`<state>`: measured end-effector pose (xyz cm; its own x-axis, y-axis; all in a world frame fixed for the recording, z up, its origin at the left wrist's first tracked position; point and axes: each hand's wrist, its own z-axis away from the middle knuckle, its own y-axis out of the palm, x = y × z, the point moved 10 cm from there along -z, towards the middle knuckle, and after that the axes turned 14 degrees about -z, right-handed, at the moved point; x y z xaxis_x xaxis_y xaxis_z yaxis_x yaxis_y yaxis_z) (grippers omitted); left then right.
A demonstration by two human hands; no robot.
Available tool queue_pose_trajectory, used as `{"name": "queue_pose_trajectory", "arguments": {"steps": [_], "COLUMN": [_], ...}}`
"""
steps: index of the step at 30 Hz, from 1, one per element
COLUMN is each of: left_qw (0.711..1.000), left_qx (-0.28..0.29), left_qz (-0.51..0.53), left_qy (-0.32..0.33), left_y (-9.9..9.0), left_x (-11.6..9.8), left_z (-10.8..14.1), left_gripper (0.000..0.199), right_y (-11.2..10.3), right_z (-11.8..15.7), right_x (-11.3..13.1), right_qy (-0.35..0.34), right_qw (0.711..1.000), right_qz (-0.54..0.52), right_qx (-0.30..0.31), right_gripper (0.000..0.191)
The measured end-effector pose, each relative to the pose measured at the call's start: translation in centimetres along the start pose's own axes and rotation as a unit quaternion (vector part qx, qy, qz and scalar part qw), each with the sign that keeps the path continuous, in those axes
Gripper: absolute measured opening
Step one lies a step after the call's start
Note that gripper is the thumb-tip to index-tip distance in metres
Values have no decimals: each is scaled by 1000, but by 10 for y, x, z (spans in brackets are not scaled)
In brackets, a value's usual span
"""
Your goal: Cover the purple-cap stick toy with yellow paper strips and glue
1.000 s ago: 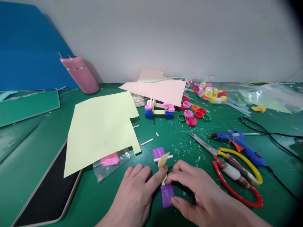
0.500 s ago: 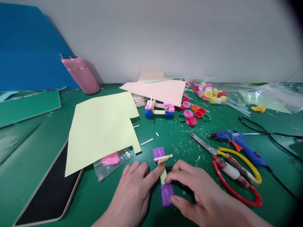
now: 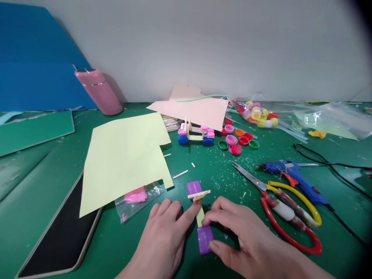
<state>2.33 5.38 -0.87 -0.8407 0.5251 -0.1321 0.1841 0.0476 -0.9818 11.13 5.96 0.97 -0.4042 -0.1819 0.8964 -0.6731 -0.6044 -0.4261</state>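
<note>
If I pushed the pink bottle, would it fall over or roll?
The pink bottle might tip if pushed near its top, since it's tall and fairly narrow. Once down, its rounded sides could let it roll. Its smooth, shiny surface may feel a bit slippery.

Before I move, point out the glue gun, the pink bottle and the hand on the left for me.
Glue gun (image 3: 303, 183): head view, on its blue body.
Pink bottle (image 3: 102, 95): head view, on its side, below the silver band.
Left hand (image 3: 166, 236): head view, on the back of the hand.
</note>
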Motion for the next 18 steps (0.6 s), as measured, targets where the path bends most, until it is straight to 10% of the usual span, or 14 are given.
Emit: {"name": "queue_pose_trajectory", "arguments": {"steps": [18], "left_qw": [995], "left_qx": [-68], "left_qz": [67], "left_qy": [15], "left_y": [-20], "left_x": [-9], "left_z": [-2], "left_gripper": [40], "right_y": [-1], "right_z": [2], "right_x": [2], "right_qy": [-23], "right_qw": [1000], "right_qz": [1], "right_qx": [2], "right_gripper": [22]}}
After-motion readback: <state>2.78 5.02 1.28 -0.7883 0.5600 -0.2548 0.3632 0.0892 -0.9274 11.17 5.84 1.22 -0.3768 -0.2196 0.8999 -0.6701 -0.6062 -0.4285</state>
